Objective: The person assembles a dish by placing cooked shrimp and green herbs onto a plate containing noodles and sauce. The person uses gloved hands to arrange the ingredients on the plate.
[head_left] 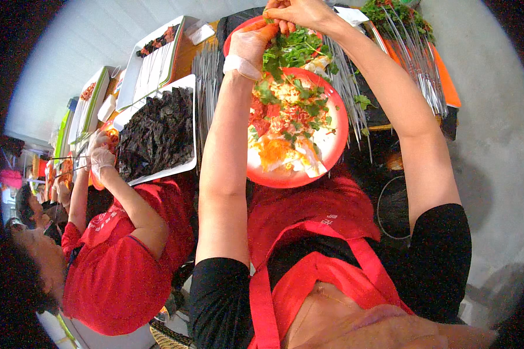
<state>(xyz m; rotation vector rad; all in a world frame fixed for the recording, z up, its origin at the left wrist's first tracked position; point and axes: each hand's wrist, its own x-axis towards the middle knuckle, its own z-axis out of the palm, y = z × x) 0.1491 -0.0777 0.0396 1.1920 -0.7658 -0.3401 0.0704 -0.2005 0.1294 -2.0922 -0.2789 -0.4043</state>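
Observation:
At the top of the view my hands meet above a far red-rimmed bowl (227, 46) of leafy green cilantro (303, 43). My left hand (251, 47), in a clear glove with orange-stained fingertips, is closed around a cilantro sprig (278, 55) whose leaves hang beneath it. Fingers pinched, my right hand (300, 14) touches the left one; what lies between its fingertips is too small to make out. Nearer my body, a red-rimmed white bowl (339, 136) holds reddish paste, cilantro leaves and an orange-stained crumpled white piece (282, 154).
Thin metal skewers (206, 87) lie left of the bowls, and more skewers (349, 81) lie to their right. An orange tray (445, 78) bears skewers and greens. At left, a white tray (193, 116) holds dark sheets (157, 134), beside a co-worker's gloved hands (102, 157).

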